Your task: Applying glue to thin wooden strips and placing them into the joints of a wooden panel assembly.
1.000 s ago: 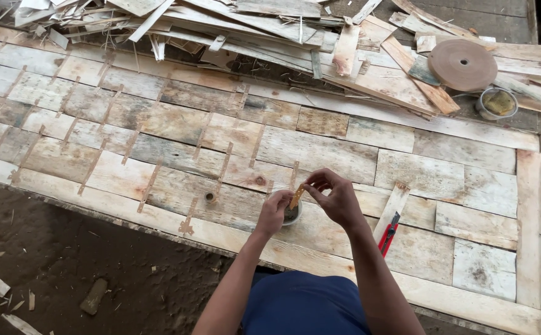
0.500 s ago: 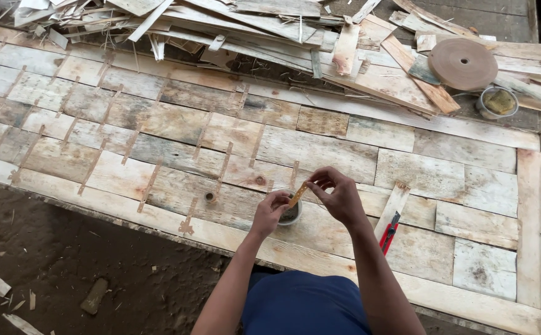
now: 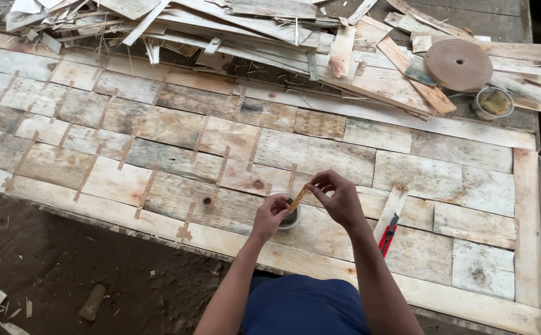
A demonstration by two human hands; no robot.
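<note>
From my remote view, nearest the body, the left hand (image 3: 270, 214) is curled around a small round pot (image 3: 290, 215) standing on the veneer sheet (image 3: 320, 155), fingers closed about its side. Just beyond and to the right, the right hand (image 3: 340, 200) is pressed together in a pinch on the upper end of a short strip of brown tape (image 3: 299, 198). The strip's long axis runs diagonally, from the right fingertips down and left toward the pot's mouth, so its lower end lies between the two hands, nearer the left. I cannot tell whether the left fingertips touch it. To the right, near the right forearm, a red utility knife (image 3: 387, 234) lies beside a loose wood sliver (image 3: 392, 208), apart from both hands. The near edge of the counter (image 3: 469, 298) runs close under the wrists; open patched surface extends left and ahead. Farther off, a roll of brown tape (image 3: 458, 64) and a tin (image 3: 492, 102) sit by a heap of veneer scraps (image 3: 221, 25) along the far edge.
</note>
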